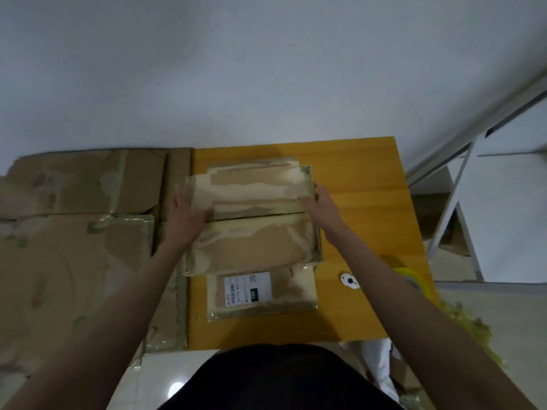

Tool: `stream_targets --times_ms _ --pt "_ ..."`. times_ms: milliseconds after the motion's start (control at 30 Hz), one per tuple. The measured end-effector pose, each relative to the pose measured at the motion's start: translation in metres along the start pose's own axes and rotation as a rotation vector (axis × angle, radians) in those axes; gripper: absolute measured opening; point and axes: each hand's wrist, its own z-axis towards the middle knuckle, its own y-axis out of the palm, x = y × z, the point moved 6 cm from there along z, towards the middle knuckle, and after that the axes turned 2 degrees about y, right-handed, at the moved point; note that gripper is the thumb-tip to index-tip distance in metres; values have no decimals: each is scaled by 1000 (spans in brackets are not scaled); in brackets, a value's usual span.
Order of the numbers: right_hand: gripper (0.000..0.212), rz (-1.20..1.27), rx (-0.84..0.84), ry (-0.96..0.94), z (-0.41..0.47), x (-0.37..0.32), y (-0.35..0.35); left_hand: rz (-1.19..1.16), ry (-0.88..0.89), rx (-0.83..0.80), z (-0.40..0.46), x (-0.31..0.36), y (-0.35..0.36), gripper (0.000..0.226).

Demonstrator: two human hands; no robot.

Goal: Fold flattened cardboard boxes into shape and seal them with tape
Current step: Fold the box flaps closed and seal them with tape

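A flattened brown cardboard box point(254, 220) with torn tape patches lies on the yellow table point(370, 202); a white shipping label point(245, 287) shows on its near flap. My left hand point(189, 211) lies flat on the far panel's left side, fingers spread. My right hand point(324, 202) holds the right edge of that far panel, fingers curled round the edge. A roll of yellowish tape point(414, 279) sits at the table's right edge, partly hidden by my right forearm.
Several large flattened cardboard sheets point(74, 232) lie to the left of the table. A small white object point(349, 281) rests on the table near my right forearm. A white metal frame point(461, 187) stands at the right. Crumpled tape scraps point(467, 324) lie on the floor.
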Motion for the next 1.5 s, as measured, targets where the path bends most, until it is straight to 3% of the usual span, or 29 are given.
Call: stream_targets --times_ms 100,233,467,667,733,833,933,1100,1200,1333,1400,1500 --pt "66 78 -18 90 20 -3 6 -222 -116 -96 -13 -12 2 81" --pt "66 118 13 64 9 3 6 -368 -120 -64 -28 -8 -3 83" --pt "44 389 158 -103 -50 -16 -21 -541 -59 120 -47 16 -46 64" --pt "58 528 295 -212 -88 -61 -51 -532 33 275 -62 52 -103 74" --pt "60 552 294 -231 -98 -74 -60 -524 86 255 -67 62 -115 62" --pt "43 500 336 -281 -112 -83 -75 -574 142 221 -76 71 -123 32" --pt "33 367 349 -288 -122 -70 -76 -538 220 189 -90 73 -114 22" --pt "44 7 383 -352 -136 -33 -56 -411 357 125 -117 54 -72 62" --pt "52 -92 365 -373 -146 -9 -41 -201 302 96 -119 32 -49 90" --pt "85 -194 371 -295 -143 15 -34 -102 266 89 -123 23 -32 96" --pt "94 -186 373 -297 -141 13 -32 -157 241 98 -120 22 -31 99" --pt "92 -46 363 -404 -136 -16 -35 -446 258 139 -113 38 -49 108"
